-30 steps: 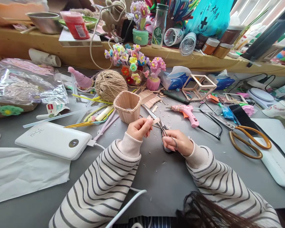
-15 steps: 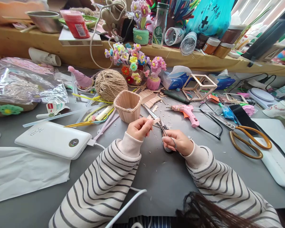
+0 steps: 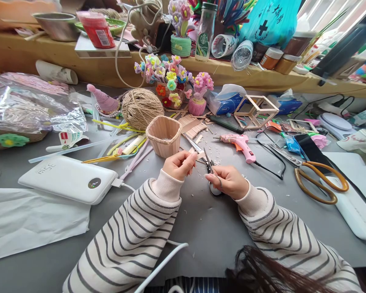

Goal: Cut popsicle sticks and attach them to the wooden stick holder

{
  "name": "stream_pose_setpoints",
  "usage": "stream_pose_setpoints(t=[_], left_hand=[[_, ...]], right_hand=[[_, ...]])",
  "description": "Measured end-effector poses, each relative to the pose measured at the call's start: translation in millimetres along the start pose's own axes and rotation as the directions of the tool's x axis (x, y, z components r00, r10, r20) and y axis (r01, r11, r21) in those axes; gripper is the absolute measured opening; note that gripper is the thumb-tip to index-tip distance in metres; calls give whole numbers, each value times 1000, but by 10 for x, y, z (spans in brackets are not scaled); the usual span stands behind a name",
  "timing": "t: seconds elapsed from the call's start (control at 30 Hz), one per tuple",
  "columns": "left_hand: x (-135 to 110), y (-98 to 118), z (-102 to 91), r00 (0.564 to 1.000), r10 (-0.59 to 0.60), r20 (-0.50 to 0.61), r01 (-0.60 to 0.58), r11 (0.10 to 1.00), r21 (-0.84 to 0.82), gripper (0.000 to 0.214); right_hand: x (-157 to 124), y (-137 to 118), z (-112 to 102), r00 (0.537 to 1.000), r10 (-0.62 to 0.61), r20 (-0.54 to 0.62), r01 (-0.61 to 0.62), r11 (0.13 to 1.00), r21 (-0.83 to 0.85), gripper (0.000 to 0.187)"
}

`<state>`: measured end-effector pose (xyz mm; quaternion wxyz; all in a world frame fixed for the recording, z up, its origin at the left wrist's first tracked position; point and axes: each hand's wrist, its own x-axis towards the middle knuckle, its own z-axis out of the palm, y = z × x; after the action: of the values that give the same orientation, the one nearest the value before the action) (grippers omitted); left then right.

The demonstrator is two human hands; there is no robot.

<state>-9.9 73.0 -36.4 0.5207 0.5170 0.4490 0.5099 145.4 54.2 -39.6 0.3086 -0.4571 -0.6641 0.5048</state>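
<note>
Pinched in the fingers of my left hand (image 3: 179, 165) is a short, thin wooden strip (image 3: 201, 154), its free end pointing right. My right hand (image 3: 228, 181) is closed on small metal scissors (image 3: 209, 159), with the blades pointing up and away beside the strip's end. Just beyond my left hand stands a small basket (image 3: 164, 137) faced with wooden strips and rimmed with twine. Another pair of scissors (image 3: 192, 142) lies on the table behind my hands, its black handle (image 3: 215, 191) partly hidden by my right hand.
A pink glue gun (image 3: 239, 145) lies right of centre, and large brown-handled scissors (image 3: 320, 181) lie farther right. To the left is a white power bank (image 3: 68, 180) with a cable. Behind the basket sit a twine ball (image 3: 142, 109), wooden strips (image 3: 195, 127) and a stick frame (image 3: 256, 112).
The scissors in my right hand have swung slightly, and their blades now look closer together. My right fingers have closed in a little. My left hand stays in place with the strip.
</note>
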Motion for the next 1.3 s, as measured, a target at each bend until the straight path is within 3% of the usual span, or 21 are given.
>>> stream_pose_setpoints(t=[0.27, 0.47, 0.97, 1.3], left_hand=[[-1, 8, -4, 1000, 12, -6, -12, 1000, -21, 34], [-6, 14, -3, 1000, 24, -7, -24, 1000, -18, 34], [-5, 13, 3, 1000, -7, -14, 7, 1000, -23, 34], [3, 10, 0, 1000, -9, -12, 9, 1000, -27, 34]], right_hand=[[-12, -18, -60, 989, 96, 109, -111, 984, 140, 48], [-18, -62, -27, 979, 93, 183, -126, 976, 177, 49], [-28, -24, -38, 979, 68, 194, -103, 979, 178, 47], [-2, -7, -48, 993, 23, 113, -26, 999, 25, 47]])
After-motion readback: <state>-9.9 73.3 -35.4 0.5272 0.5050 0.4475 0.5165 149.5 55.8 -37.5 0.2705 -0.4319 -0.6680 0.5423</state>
